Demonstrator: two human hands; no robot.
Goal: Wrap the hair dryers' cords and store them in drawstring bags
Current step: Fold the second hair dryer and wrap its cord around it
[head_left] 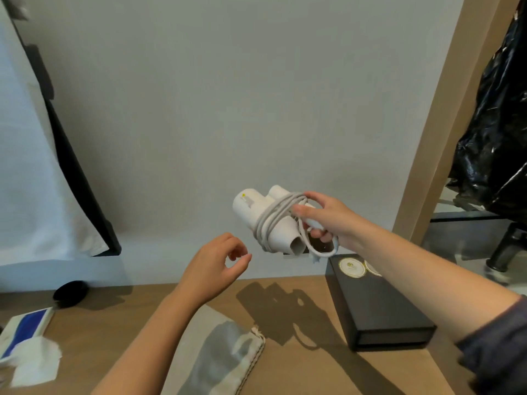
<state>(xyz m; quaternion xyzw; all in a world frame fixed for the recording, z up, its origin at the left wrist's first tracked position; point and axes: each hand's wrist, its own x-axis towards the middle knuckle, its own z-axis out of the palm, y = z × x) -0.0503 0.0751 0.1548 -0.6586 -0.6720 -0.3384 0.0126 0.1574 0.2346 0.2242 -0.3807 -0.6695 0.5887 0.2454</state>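
Nearest the lens, a pale drawstring bag (228, 357) lies flat on the brown wooden surface (299, 374), its corded mouth toward the right, partly under the left forearm. Above it, held in the air, is the white hair dryer (266, 216), folded so that barrel and handle lie side by side. Its long axis runs from upper left to lower right, with one rounded end bearing a small yellow dot pointing up and left toward the wall, and an open tube end pointing down and right. The grey cord (273, 220) is wound in several turns around the middle of the body, and a loose loop hangs below the right hand (328, 220). That hand grips the dryer's right side, thumb over the cord and fingers curled beneath, pressing the windings against the body. The left hand (216, 266) hovers just below and left of the dryer, apart from it, fingers loosely curled and holding nothing.

The dryer casts a sharp shadow on the wood. To the right sits a black box (379, 309) with two round gold-rimmed labels on its far end. At the left edge lie a blue-and-white packet (25, 329), crumpled white paper (37, 363) and a small dark round object (70, 292). Behind stands a plain grey wall (228, 95); white cloth (31, 166) hangs on the left, and a tan wooden post (445, 109) with black plastic bags (496, 138) beyond it stands on the right.
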